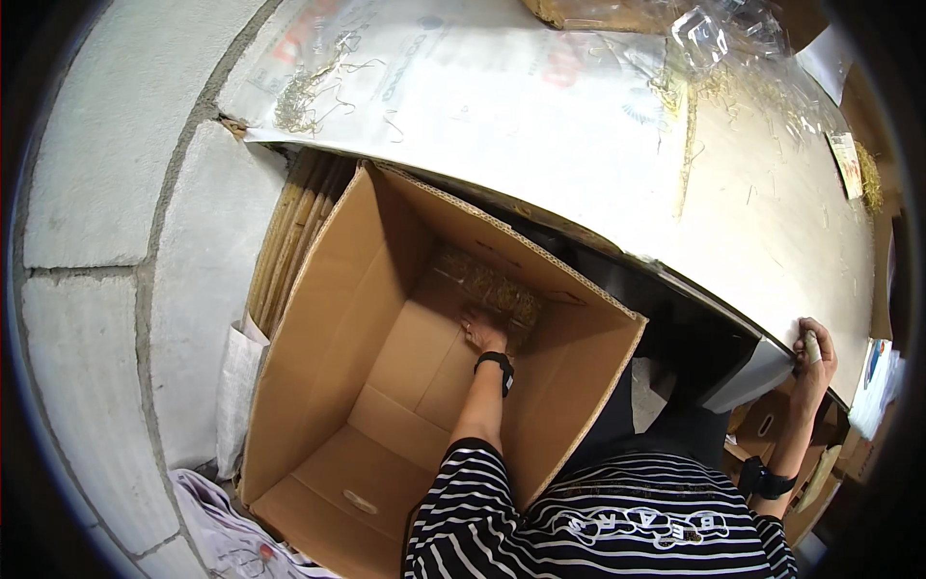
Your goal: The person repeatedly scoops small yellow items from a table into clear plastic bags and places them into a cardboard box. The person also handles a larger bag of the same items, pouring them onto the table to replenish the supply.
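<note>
Now reaching deep with the left hand into a tall, open cardboard box, right down beside the clear packets of yellowish strands, lined up on the bottom along the wall nearest the table. Blurred around the fingertips, partly spread by the look; cannot tell about any hold on a packet. Over to the right, at the table's edge, curling the right hand into a narrow fold, with a pale wrap on one digit; cannot tell about anything inside it.

Across to the surface: covered in part by a whitish printed sheet, littered with loose strands near the left end, heaped with crinkled clear plastic at the far side, and bordered by a golden tuft out at the right.

Around the room: walled off at left by pale blocks with grey joints, packed with flattened cardboard between blocks and box, strewn with a light patterned cloth at lower left, and crowded with more cartons under the table's right end.
</note>
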